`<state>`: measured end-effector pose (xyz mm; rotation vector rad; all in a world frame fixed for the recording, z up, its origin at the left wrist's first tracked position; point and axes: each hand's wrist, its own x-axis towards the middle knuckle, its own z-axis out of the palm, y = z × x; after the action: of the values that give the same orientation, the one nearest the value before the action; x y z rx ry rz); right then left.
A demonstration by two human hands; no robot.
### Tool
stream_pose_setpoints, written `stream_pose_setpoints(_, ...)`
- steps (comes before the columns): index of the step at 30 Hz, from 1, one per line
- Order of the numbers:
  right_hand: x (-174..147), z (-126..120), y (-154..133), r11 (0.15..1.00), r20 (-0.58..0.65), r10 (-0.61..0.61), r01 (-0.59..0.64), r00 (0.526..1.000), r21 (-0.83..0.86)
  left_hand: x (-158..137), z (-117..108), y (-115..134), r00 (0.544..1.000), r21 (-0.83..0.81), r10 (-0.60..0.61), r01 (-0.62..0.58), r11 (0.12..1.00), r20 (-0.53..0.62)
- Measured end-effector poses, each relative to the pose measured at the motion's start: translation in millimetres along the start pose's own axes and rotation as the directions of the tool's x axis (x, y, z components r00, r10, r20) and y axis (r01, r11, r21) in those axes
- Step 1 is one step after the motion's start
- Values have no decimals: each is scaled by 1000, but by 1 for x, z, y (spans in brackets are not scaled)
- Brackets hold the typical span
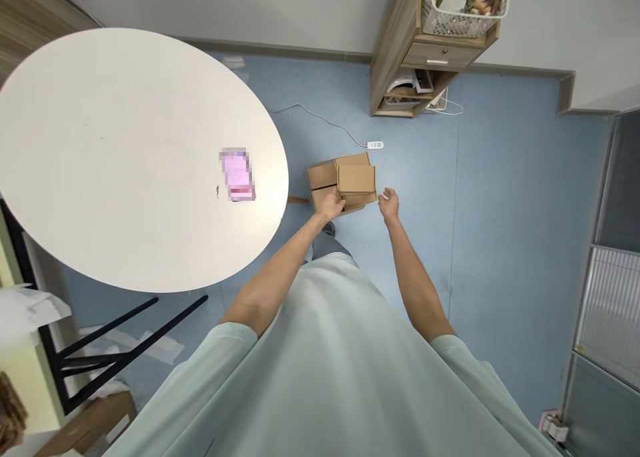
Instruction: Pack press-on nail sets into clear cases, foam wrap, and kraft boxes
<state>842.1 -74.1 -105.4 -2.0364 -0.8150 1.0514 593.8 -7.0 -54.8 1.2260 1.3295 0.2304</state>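
Brown cardboard throughout: a small box (357,179) sits over a larger carton (323,174), just beyond and to the right of the left hand (330,205). That hand's fingers meet the cardboard at its near side; whether they grasp or merely touch cannot be told. The right hand (389,207), just off the cardboard's right side, is empty, fingers loosely curled. Assessment: stacking appears done; two-handed contact is not yet made.

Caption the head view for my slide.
Left hand at the cardboard boxes, right hand apart from them, white table nearby.
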Motion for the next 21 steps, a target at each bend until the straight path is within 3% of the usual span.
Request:
stream_pose_setpoints(3, -9, -3, -4, 982, -107, 187, -188, 976, -1, -10, -8, -3, 992, 47, -121, 119, 992, 43)
stream_pose_setpoints(4, -14, -4, -7, 979, -104, 201, -202, 974, 5, -17, -12, -4, 988, 63, -140, 136, 989, 58)
stream_pose_setpoints(8, -33, -7, -24, 986, -59, 166, -163, 984, 45, -50, -32, -6, 987, 108, -143, 135, 985, 69)
stream_pose_setpoints(13, -55, 4, -52, 994, 24, 79, -81, 997, 68, -103, -62, -13, 995, 54, -99, 97, 994, 30)
stream_pose_setpoints(21, -112, 65, -113, 992, 208, -76, 53, 975, 113, -192, -129, -46, 982, -156, -86, 60, 986, -168)
